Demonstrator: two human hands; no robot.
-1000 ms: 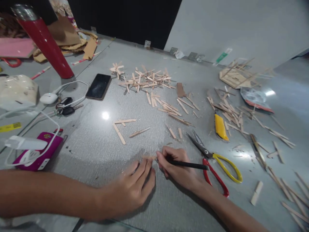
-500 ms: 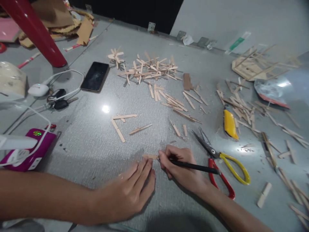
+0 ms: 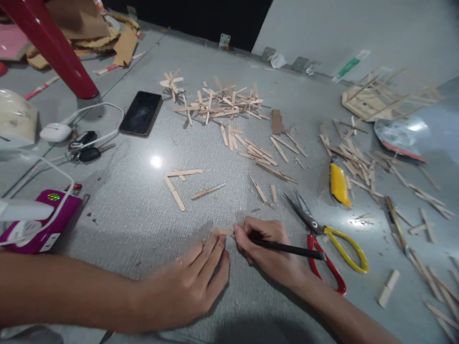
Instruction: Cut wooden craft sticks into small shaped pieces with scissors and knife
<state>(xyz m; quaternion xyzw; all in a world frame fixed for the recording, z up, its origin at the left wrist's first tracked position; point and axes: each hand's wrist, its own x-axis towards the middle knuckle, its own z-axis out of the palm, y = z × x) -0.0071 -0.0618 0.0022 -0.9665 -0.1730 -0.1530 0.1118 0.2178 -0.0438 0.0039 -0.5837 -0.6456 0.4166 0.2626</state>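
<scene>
A short piece of wooden craft stick (image 3: 223, 232) lies on the table, pressed down by the fingertips of my left hand (image 3: 193, 282). In a writing grip, my right hand (image 3: 267, 241) is closed around a slim black pen (image 3: 287, 247). The pen's tip is hidden behind my fingers, close to the stick's right end. Just beyond my hands are craft sticks laid in an angle (image 3: 175, 191), a thin split stick (image 3: 208, 191) and a few cut pieces (image 3: 258, 188).
To my right lie scissors (image 3: 315, 229) with red and yellow handles, and a yellow cutter (image 3: 339, 184). Farther back are star-shaped stick assemblies (image 3: 222, 102) and loose sticks (image 3: 258, 152). A phone (image 3: 141, 113), keys (image 3: 89, 154) and a purple device (image 3: 46, 220) lie left.
The view has shifted very slightly. Both hands, the stick and the pen stay almost exactly where they were.
</scene>
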